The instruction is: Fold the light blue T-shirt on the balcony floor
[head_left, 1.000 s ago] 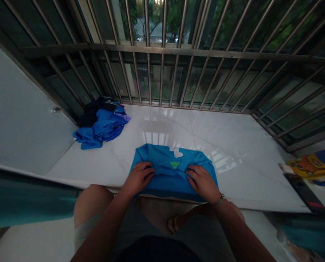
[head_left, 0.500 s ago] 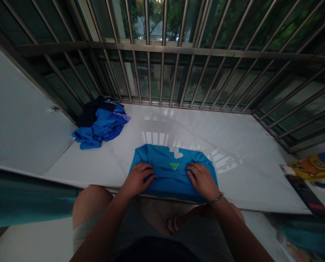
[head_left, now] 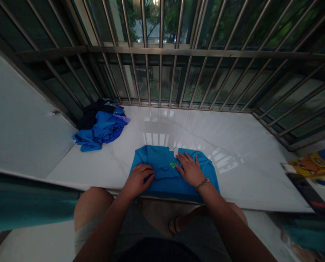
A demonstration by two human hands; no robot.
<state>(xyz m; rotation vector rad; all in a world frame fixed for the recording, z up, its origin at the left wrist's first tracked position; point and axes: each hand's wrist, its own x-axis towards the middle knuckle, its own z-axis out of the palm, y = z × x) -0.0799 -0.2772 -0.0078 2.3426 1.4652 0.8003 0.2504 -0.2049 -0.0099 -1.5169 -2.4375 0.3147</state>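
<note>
A blue shirt [head_left: 162,185] lies folded into a wide bundle at the front edge of the white ledge. It carries a green printed logo, now partly covered, and a white patch at its far edge. My left hand [head_left: 140,178] rests on the shirt's left part, fingers slightly bent and the thumb apart from them. On the right of centre, my right hand [head_left: 191,170] lies flat on the cloth with spread fingers, its fingertips near the white patch. A thin bracelet circles my right wrist.
A crumpled heap of blue and dark clothes [head_left: 102,125] lies at the ledge's left back. Metal window bars [head_left: 162,51] rise behind the white ledge [head_left: 246,163]. To the right are a yellow and blue printed item [head_left: 312,165] and a dark flat object [head_left: 305,193].
My right hand has slid left and inward across the shirt, spreading its fingers and partly covering the logo. My left hand stays nearly in place.
</note>
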